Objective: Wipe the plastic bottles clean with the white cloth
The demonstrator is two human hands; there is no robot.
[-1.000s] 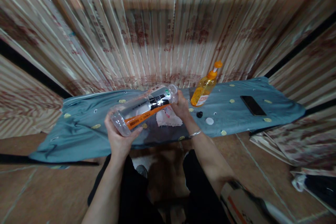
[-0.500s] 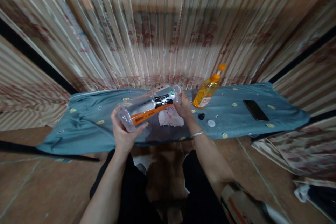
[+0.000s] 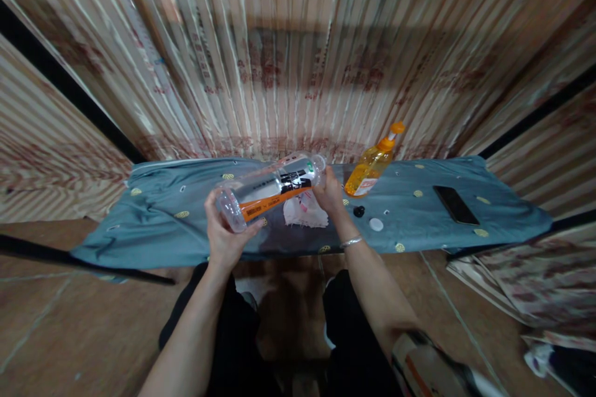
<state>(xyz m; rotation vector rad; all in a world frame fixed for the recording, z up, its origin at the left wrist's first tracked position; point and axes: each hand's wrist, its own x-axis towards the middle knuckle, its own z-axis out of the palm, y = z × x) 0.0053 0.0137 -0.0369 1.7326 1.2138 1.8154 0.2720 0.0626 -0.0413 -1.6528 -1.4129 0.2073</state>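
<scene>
A large clear plastic bottle with an orange, black and silver label is held tilted above the cloth-covered table. My left hand grips its broad base at the lower left. At the other end, my right hand is closed round the neck, which points up and to the right. Beneath the bottle lies a white cloth with pink marks. To the right of my right hand are a small black cap and a round white lid. Whether the bottle holds any liquid is hard to see.
A pump bottle of orange liquid stands behind the caps. Farther right lies a dark phone. The blue-green tablecloth is patterned with yellow shapes. Striped curtains hang behind, and black poles run along both sides.
The view has shifted slightly, so the table and its things sit a little differently in the frame. Both hands keep their hold on the bottle, whose tilt is nearly the same.
</scene>
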